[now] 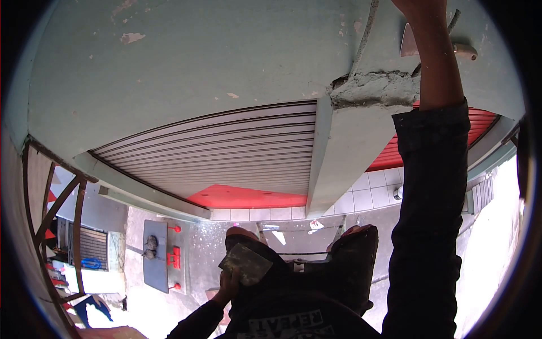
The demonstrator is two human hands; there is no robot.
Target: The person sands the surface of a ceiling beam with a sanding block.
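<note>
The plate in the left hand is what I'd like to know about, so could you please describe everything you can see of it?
The plate is a flat, roughly four-sided sheet, dull grey-green with uneven, smudged-looking patches. Its material is unclear, and no handle shows. One broad face is turned towards the camera, its edges slanting across the picture. The left hand holds it at the lower left edge, against a backdrop of dark clothing; whether it touches that clothing cannot be told.
</note>
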